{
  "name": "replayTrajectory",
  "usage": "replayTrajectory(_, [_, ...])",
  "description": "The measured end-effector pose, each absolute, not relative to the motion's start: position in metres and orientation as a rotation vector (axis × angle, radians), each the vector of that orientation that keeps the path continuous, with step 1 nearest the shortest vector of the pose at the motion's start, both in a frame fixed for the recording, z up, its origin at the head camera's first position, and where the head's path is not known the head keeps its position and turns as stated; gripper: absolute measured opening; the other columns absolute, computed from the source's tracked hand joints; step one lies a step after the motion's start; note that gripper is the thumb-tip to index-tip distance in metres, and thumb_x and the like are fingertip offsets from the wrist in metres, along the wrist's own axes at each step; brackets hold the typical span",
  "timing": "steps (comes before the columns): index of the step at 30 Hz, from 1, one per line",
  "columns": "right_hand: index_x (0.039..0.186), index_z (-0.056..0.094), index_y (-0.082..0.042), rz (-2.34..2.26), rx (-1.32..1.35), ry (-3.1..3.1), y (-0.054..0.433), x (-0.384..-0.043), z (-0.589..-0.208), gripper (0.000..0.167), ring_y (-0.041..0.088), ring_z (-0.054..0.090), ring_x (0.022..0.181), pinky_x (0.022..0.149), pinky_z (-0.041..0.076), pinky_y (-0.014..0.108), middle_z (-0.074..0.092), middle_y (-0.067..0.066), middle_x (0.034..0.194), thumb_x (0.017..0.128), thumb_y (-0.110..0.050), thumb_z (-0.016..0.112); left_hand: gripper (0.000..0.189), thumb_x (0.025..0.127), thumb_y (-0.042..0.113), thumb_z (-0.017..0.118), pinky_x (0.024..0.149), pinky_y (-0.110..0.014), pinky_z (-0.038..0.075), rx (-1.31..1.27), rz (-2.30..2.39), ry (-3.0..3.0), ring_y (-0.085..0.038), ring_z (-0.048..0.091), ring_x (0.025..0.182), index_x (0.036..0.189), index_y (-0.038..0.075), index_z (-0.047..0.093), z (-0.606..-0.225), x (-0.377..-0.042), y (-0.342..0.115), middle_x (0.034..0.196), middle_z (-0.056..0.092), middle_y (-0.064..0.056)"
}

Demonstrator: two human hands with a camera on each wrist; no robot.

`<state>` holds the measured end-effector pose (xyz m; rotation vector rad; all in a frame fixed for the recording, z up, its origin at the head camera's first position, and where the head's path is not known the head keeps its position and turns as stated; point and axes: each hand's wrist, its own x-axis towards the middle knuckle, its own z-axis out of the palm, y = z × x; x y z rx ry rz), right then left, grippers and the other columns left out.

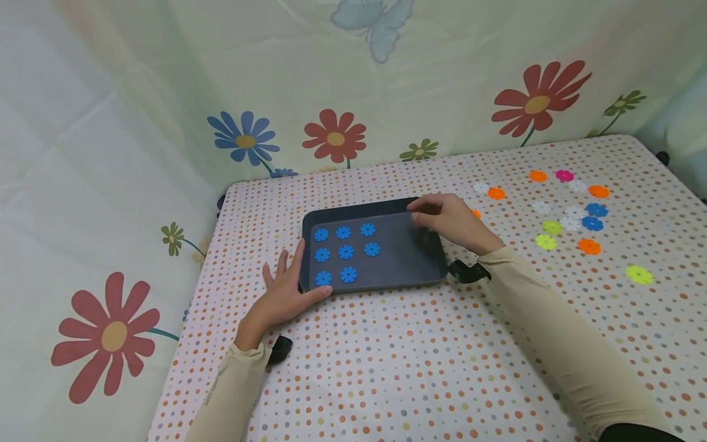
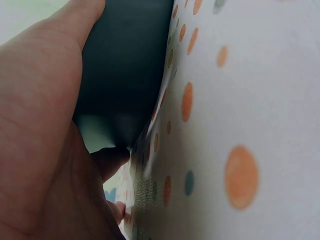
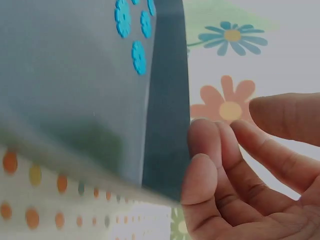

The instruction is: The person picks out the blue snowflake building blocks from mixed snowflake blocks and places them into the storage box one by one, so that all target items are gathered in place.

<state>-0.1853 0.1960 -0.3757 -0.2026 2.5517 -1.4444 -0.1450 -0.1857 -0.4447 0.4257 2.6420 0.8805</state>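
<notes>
A dark grey tray (image 1: 397, 264) lies on the dotted tablecloth with several blue flower-shaped discs (image 1: 345, 252) in its left half. These form three columns, the rightmost one shorter at the front. My left hand (image 1: 284, 294) spreads its fingers along the tray's left front corner, with the thumb over the front rim. Above the back right corner is my right hand (image 1: 450, 221), its fingers loosely bent. In the right wrist view its fingertips (image 3: 200, 172) appear next to the tray's rim. The thumb stands apart from them, and no disc shows between.
Loose flower discs in orange (image 1: 589, 246), blue (image 1: 596, 210), yellow (image 1: 546, 242), white (image 1: 542, 207) and pink (image 1: 564, 175) lie scattered on the table to the right. A flower-patterned curtain (image 1: 442, 92) hangs behind the table.
</notes>
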Motion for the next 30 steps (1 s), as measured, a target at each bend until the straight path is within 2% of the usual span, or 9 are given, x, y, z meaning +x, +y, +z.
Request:
replayTrajectory(5, [0.139, 0.066, 0.002, -1.477, -0.166, 2.592, 0.211, -0.179, -0.373, 0.036, 0.038, 0.067, 0.111, 0.097, 0.052, 0.052, 0.070, 0.024, 0.129, 0.109, -0.017, 0.063, 0.120, 0.094, 0.070, 0.069, 0.118, -0.064, -0.026, 0.410, 0.864, 2.636, -0.032, -0.018, 0.162, 0.173, 0.029, -0.011, -0.443, -0.144, -0.186, 0.179, -0.001, -0.014])
replayTrajectory(11, [0.140, 0.066, 0.001, -1.462, -0.145, 2.666, 0.234, -0.173, -0.372, 0.038, 0.039, 0.066, 0.108, 0.093, 0.053, 0.053, 0.070, 0.024, 0.126, 0.110, -0.022, 0.063, 0.119, 0.094, 0.068, 0.070, 0.117, -0.065, -0.026, 0.420, 0.876, 2.633, -0.032, -0.018, 0.162, 0.173, 0.029, -0.010, -0.442, -0.145, -0.186, 0.179, -0.002, -0.014])
replayTrajectory(17, [0.143, 0.065, 0.001, -1.444, -0.076, 2.692, 0.256, -0.170, -0.374, 0.042, 0.037, 0.064, 0.108, 0.085, 0.054, 0.039, 0.069, 0.024, 0.129, 0.111, -0.026, 0.063, 0.119, 0.094, 0.068, 0.070, 0.117, -0.065, -0.026, 0.416, 0.871, 2.635, -0.033, -0.018, 0.162, 0.173, 0.028, -0.010, -0.443, -0.144, -0.186, 0.179, -0.002, -0.016])
replayTrajectory(19, [0.144, 0.064, 0.001, -1.425, -0.049, 2.705, 0.262, -0.168, -0.375, 0.044, 0.037, 0.062, 0.108, 0.084, 0.053, 0.038, 0.067, 0.024, 0.131, 0.111, -0.028, 0.062, 0.119, 0.094, 0.068, 0.070, 0.117, -0.065, -0.026, 0.411, 0.864, 2.641, -0.033, -0.017, 0.162, 0.173, 0.028, -0.010, -0.443, -0.144, -0.186, 0.179, -0.002, -0.016])
replayTrajectory(24, [0.147, 0.059, 0.003, -1.386, 0.044, 2.720, 0.282, -0.163, -0.378, 0.049, 0.039, 0.059, 0.116, 0.090, 0.051, 0.042, 0.062, 0.026, 0.138, 0.113, -0.031, 0.058, 0.119, 0.094, 0.068, 0.069, 0.118, -0.065, -0.026, 0.410, 0.856, 2.645, -0.033, -0.017, 0.162, 0.173, 0.029, -0.011, -0.443, -0.144, -0.185, 0.179, -0.001, -0.017])
replayTrajectory(30, [0.148, 0.058, 0.004, -1.332, 0.121, 2.766, 0.307, -0.154, -0.377, 0.053, 0.042, 0.057, 0.123, 0.093, 0.048, 0.040, 0.059, 0.028, 0.143, 0.113, -0.036, 0.056, 0.119, 0.095, 0.068, 0.069, 0.117, -0.065, -0.026, 0.419, 0.852, 2.642, -0.034, -0.016, 0.162, 0.173, 0.027, -0.011, -0.442, -0.144, -0.185, 0.178, 0.000, -0.017])
